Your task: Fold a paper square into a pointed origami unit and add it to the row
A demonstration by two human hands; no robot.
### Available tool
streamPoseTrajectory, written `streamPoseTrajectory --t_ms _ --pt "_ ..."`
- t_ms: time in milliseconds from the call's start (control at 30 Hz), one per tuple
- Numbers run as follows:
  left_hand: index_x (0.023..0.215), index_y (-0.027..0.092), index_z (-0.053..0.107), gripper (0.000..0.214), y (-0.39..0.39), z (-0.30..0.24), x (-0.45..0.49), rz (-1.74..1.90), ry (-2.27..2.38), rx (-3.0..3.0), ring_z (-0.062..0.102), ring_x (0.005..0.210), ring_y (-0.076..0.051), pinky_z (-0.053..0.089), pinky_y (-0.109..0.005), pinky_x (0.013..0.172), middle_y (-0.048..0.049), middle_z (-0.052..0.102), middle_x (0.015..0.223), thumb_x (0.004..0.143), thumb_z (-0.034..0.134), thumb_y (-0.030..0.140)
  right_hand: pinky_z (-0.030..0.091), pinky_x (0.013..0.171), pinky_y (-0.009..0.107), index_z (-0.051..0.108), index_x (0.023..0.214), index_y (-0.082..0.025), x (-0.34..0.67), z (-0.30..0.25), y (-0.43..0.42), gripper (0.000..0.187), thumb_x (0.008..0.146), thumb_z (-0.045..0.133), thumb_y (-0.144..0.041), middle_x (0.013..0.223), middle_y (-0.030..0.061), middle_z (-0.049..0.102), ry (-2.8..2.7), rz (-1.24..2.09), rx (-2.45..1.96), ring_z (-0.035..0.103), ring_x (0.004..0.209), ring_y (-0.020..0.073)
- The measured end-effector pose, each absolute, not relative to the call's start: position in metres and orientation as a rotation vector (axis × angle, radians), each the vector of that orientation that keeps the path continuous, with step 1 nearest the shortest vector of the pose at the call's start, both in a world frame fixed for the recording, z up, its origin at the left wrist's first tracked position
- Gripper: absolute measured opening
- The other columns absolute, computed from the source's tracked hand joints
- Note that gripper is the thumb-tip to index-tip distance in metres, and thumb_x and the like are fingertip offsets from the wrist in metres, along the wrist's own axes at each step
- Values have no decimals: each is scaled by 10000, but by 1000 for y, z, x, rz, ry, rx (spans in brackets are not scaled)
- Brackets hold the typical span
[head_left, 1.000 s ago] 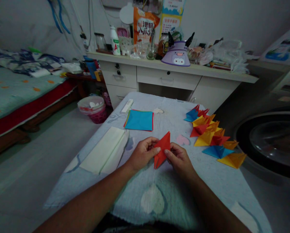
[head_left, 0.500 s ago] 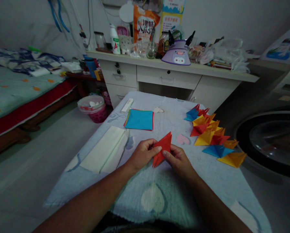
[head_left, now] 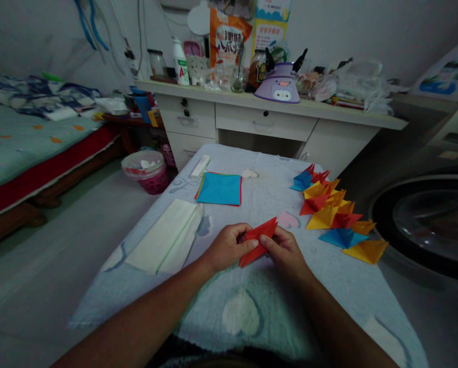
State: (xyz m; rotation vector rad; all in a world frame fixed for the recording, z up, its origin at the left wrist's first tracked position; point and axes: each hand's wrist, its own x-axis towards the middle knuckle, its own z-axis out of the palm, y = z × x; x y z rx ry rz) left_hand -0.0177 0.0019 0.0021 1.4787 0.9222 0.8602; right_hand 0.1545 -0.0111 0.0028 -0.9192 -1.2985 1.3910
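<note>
The folded red paper [head_left: 256, 253] is over the worktop [head_left: 261, 189], pinched by the left hand [head_left: 229, 249] from nine o'clock and the right hand [head_left: 287, 250] from three; whether it touches the surface is hard to tell. A blue-topped paper stack [head_left: 219, 189] lies toward eleven o'clock, colourful folded pieces [head_left: 322, 219] between two and three.

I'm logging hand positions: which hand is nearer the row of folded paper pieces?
Right. The right hand is left of the row of folded paper pieces; the left hand is farther left, across the red paper.
</note>
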Motion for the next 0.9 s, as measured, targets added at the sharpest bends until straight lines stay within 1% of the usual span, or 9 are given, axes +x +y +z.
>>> streamPoseTrajectory --t_ms 67,200,300,367,467,633,767,900 --pt "779 148 560 245 1 0 -16 832 918 1479 446 586 -93 310 -206 528 43 491 656 782 646 378 469 632 255 701 866 -196 155 3 -11 196 807 712 -383 736 -4 679 -1286 1387 -924 564 612 117" --pt "765 142 576 208 0 -2 -15 794 980 1522 440 571 -92 304 -205 511 43 490 645 787 614 345 480 694 276 684 861 -191 156 -1 -10 218 770 749 -377 796 11 689 -1240 1400 -937 607 713 145" --pt "731 145 570 194 -1 0 -15 756 1011 1595 427 567 -90 282 -202 498 46 476 633 780 608 329 435 617 232 645 780 -194 159 -5 -7 197 754 770 -344 694 -24 631 -1173 1386 -933 558 642 114" --pt "723 147 567 175 -1 1 -16 739 1020 1629 423 568 -89 280 -200 498 48 473 632 773 607 310 395 567 214 620 731 -194 162 -7 -6 193 771 757 -324 638 -42 583 -1156 1377 -903 512 592 96" --pt "736 147 579 155 -1 3 -16 734 1020 1637 423 569 -87 282 -200 504 50 476 638 769 609 295 369 538 215 611 702 -195 165 -7 -4 188 808 719 -306 609 -45 551 -1156 1374 -851 483 560 91" --pt "748 141 613 204 2 1 -18 790 1013 1589 431 588 -91 293 -207 532 46 489 647 795 618 340 363 519 228 625 699 -201 168 -5 -3 166 822 690 -293 590 -45 532 -1133 1342 -846 475 533 95" --pt "722 139 625 241 6 3 -21 858 1036 1531 442 586 -94 306 -213 542 43 502 631 794 642 367 359 507 231 638 706 -203 170 -5 -2 159 796 704 -317 571 -44 539 -1114 1296 -907 474 524 101" --pt "732 139 646 196 9 9 -27 978 1067 1454 513 619 -107 373 -215 579 21 593 678 746 703 327 341 498 232 623 725 -208 172 -5 0 166 766 719 -337 526 -52 527 -1097 1313 -975 446 495 103"
